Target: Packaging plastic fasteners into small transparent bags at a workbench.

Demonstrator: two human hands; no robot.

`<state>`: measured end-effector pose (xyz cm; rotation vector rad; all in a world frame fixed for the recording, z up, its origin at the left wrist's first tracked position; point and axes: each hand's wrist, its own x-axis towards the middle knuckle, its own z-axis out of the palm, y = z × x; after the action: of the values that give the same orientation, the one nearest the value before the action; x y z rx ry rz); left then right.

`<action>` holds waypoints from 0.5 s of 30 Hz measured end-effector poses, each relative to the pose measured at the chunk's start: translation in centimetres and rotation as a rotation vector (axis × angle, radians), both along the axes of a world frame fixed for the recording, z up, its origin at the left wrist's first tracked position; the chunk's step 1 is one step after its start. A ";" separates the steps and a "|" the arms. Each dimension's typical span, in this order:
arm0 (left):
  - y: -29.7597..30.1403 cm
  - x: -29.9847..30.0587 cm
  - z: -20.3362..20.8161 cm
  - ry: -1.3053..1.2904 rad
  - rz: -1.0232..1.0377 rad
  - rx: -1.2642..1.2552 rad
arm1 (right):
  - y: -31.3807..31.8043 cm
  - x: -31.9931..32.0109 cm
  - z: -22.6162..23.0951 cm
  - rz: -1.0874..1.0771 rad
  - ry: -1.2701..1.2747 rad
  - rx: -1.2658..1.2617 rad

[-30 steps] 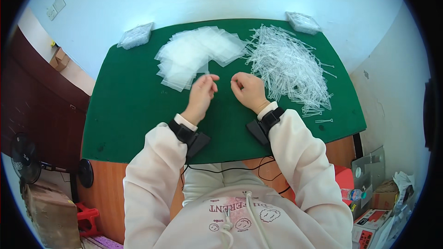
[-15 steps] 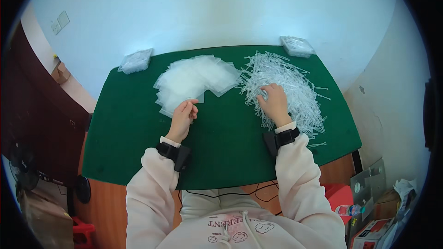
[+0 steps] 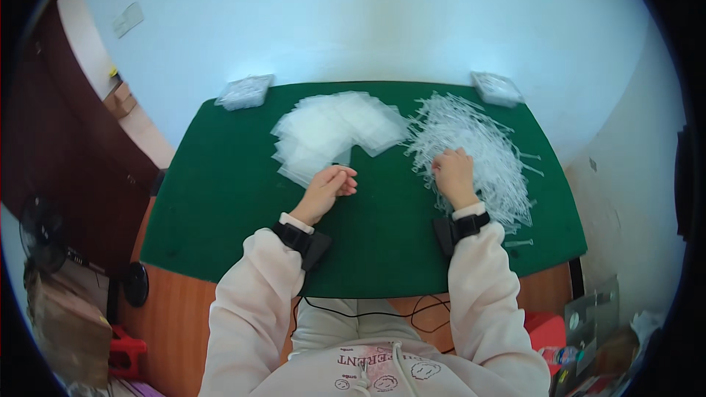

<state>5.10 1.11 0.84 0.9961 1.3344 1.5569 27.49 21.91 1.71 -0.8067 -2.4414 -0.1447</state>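
Though pale the wall (image 3: 309, 22), green tabletop (image 3: 390, 246) beneath both hands (image 3: 328, 190) (image 3: 454, 176).

On the white wall (image 3: 294, 22), at far left, a pale switch plate (image 3: 128, 20). At left, a dark reddish-brown door (image 3: 88, 140), with a cardboard box (image 3: 120, 101) beyond. Nearer on the left, a black fan (image 3: 44, 224), a large brown carton (image 3: 70, 316) and, just beside it, a red plastic stool (image 3: 128, 349) on the wooden floor (image 3: 176, 305). At near right, a red object (image 3: 544, 328), partly hidden, near a clear bottle (image 3: 565, 355) and a grey panel (image 3: 603, 312).
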 end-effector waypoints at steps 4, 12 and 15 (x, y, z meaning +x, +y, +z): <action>0.6 1.1 0.2 -0.079 -0.065 0.020 | -0.8 -0.3 0.9 0.058 0.116 -0.017; 0.2 1.4 0.4 -0.099 0.013 0.086 | -4.9 -2.5 1.9 0.504 0.400 -0.489; 0.5 0.9 0.3 -0.044 0.065 0.120 | -7.1 -3.0 1.7 0.611 0.330 -0.574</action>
<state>5.98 1.58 1.17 0.9943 1.2668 1.7149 24.49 14.78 3.38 -0.2301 -2.2993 0.8756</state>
